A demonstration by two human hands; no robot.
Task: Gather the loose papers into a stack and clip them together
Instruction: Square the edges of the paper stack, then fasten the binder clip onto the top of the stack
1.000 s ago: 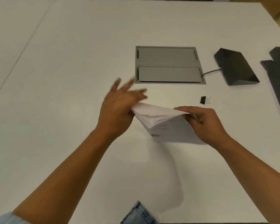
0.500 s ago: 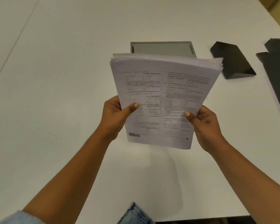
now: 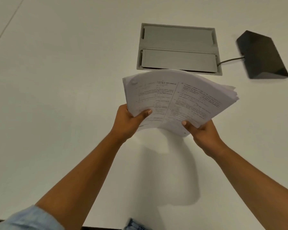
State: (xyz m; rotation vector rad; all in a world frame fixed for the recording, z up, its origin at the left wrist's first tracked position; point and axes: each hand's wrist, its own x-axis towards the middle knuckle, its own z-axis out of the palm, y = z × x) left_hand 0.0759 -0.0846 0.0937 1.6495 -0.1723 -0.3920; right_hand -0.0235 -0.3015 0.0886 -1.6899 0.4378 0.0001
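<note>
The papers [image 3: 178, 100] are a thick sheaf of thin white sheets, printed in two columns of small, blurred text. They are held in the air above the matte white table [image 3: 56, 97]. The sheaf bows upward across its middle. Its right edge fans out, the sheets stepped rather than flush.

The left hand [image 3: 128, 123] grips the near left corner, its fingers [image 3: 144, 113] curled round the edge with the thumb flat on the top page. The right hand [image 3: 201, 131] grips the near right corner the same way, thumb on top and the other fingers hidden beneath.

Just beyond the sheaf, a rectangular grey hatch [image 3: 178, 47] with two flat flaps is set into the table. To its right sits a smooth black wedge [image 3: 263, 55], with a dark cable [image 3: 231, 60] running from it to the hatch. A denim sleeve [image 3: 32, 218] covers the left upper arm.
</note>
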